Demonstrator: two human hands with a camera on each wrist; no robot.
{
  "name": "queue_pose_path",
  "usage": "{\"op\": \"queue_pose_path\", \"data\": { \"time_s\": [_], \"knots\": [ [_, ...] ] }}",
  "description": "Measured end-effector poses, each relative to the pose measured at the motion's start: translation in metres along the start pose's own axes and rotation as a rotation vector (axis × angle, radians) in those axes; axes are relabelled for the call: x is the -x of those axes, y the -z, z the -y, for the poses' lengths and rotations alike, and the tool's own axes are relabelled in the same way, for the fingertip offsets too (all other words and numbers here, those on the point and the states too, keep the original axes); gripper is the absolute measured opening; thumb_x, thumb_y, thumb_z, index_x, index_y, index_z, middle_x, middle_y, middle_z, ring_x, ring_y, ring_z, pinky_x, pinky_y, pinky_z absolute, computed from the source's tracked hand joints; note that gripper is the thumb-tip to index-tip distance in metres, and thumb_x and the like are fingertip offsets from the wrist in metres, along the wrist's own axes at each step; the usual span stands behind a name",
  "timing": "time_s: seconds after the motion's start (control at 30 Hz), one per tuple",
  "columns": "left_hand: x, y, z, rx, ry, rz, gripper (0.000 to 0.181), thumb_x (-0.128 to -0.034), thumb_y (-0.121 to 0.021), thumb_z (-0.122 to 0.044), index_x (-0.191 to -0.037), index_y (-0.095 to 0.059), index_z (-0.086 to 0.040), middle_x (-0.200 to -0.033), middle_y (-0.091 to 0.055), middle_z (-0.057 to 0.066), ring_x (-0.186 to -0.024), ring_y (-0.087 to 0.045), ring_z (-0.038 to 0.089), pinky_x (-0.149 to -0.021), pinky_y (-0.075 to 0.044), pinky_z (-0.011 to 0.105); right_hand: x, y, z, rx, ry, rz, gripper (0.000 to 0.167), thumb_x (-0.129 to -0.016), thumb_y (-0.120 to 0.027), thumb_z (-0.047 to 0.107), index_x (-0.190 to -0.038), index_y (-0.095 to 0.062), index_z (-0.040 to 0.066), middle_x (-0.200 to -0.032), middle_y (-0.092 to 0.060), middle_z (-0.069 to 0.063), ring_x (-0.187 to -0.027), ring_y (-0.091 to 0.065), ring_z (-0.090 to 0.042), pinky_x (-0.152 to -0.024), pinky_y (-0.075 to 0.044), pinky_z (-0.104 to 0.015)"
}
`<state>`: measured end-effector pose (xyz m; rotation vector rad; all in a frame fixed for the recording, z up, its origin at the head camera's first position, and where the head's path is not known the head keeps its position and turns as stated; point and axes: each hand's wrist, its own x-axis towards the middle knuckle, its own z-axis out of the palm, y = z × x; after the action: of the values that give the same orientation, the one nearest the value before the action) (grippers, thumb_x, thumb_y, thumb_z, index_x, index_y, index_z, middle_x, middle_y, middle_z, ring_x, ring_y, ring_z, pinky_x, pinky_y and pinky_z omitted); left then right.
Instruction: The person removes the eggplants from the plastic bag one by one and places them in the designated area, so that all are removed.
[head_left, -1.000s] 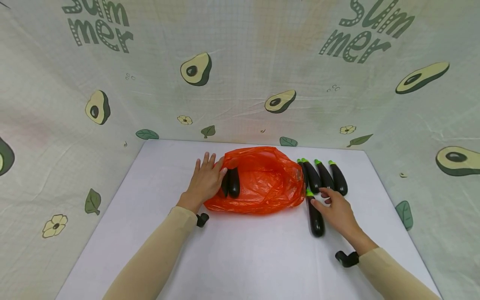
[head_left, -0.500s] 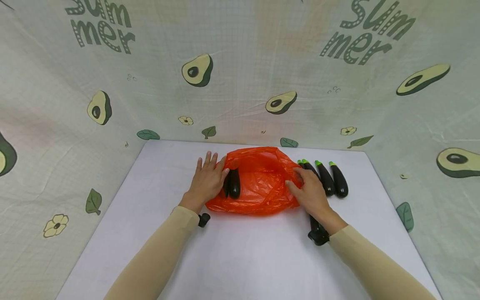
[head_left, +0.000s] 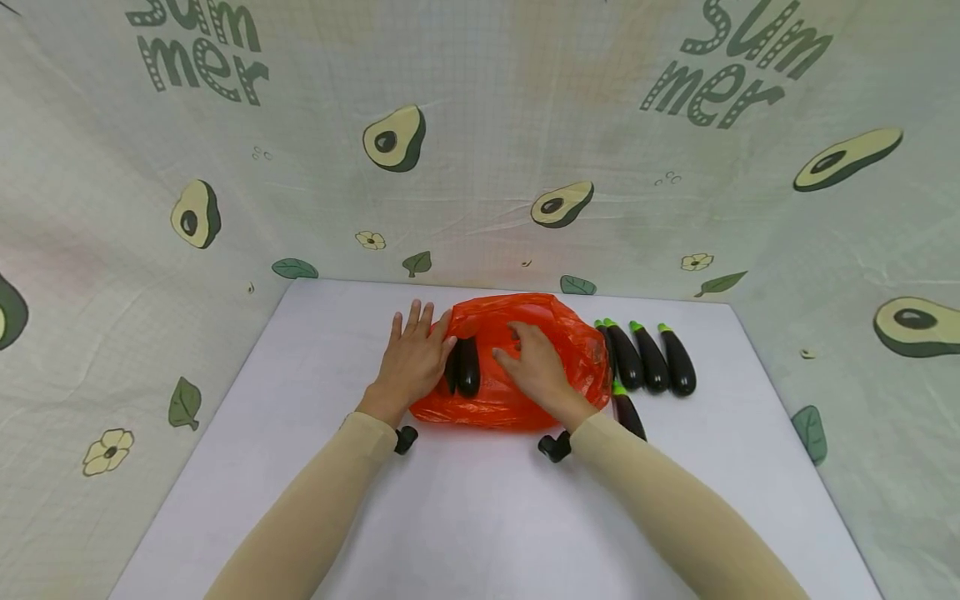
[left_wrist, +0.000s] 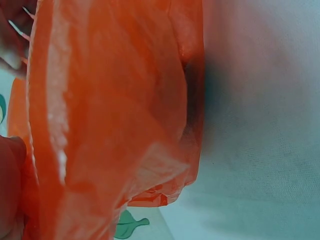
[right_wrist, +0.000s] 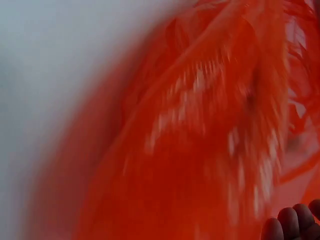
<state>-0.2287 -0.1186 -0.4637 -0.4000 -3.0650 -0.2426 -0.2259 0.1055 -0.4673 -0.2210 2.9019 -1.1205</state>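
Observation:
An orange-red plastic bag [head_left: 525, 408] lies on the table with its mouth spread wide. Two dark eggplants [head_left: 468, 371] show inside, at its left end. My left hand [head_left: 412, 362] rests on the bag's left edge with fingers extended, close beside them. Over the middle of the bag is my right hand [head_left: 536, 367], fingers loosely bent and nothing seen in them. In the right wrist view its fingertips [right_wrist: 288, 222] appear at the lower right corner, by the bag. A single eggplant [head_left: 628, 412] lies just right of the bag, partly covered by my right sleeve.
Several eggplants [head_left: 652, 358] with green stem ends lie in a row right of the bag. The white table [head_left: 465, 517] meets a patterned cloth backdrop [head_left: 480, 167] at the back and sides. Each wrist carries a small black camera [head_left: 555, 447].
My right hand has moved left from beside the eggplants, across the bag's right edge, to above its middle. The left hand has stayed in place on the bag.

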Motion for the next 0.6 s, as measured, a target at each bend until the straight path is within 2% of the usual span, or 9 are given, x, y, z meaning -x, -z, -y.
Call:
{"op": "queue_pose_path", "data": {
  "time_s": [0.13, 0.33, 0.47, 0.6],
  "knots": [
    [-0.001, -0.001, 0.0, -0.006, 0.004, 0.005, 0.062, -0.1149, -0.032, -0.047, -0.17, -0.024, -0.019, -0.175, -0.019, 0.018, -0.165, -0.003, 0.037, -0.132, -0.003, 0.06, -0.012, -0.025, 0.007, 0.013, -0.003, 0.012, 0.062, -0.101, -0.072, 0.035, -0.15, -0.051, 0.006, -0.14, -0.06, -0.016, -0.126, -0.061, -0.034, -0.108, -0.054, -0.053],
    [-0.001, -0.002, 0.0, -0.01, 0.012, 0.016, 0.062, -0.1148, -0.03, -0.047, -0.17, -0.024, -0.019, -0.175, -0.02, 0.018, -0.165, -0.003, 0.037, -0.132, -0.004, 0.061, -0.023, -0.055, 0.009, 0.055, 0.038, 0.017, 0.062, -0.099, -0.075, 0.036, -0.146, -0.052, 0.003, -0.137, -0.063, -0.02, -0.123, -0.063, -0.037, -0.107, -0.054, -0.054],
    [-0.001, -0.002, 0.0, -0.013, 0.008, 0.018, 0.062, -0.1149, -0.03, -0.047, -0.17, -0.023, -0.018, -0.175, -0.02, 0.018, -0.165, -0.003, 0.037, -0.132, -0.006, 0.061, -0.025, -0.064, 0.007, 0.031, 0.012, 0.041, 0.064, -0.098, -0.076, 0.033, -0.147, -0.048, 0.002, -0.136, -0.061, -0.021, -0.122, -0.062, -0.038, -0.108, -0.054, -0.055],
    [-0.001, -0.001, 0.001, -0.008, 0.009, 0.022, 0.062, -0.115, -0.029, -0.047, -0.17, -0.024, -0.018, -0.175, -0.021, 0.019, -0.165, -0.004, 0.037, -0.132, -0.005, 0.061, -0.025, -0.064, 0.006, -0.012, -0.005, 0.057, 0.061, -0.098, -0.076, 0.025, -0.147, -0.047, 0.002, -0.136, -0.061, -0.02, -0.12, -0.063, -0.036, -0.109, -0.053, -0.055]
  ]
}}
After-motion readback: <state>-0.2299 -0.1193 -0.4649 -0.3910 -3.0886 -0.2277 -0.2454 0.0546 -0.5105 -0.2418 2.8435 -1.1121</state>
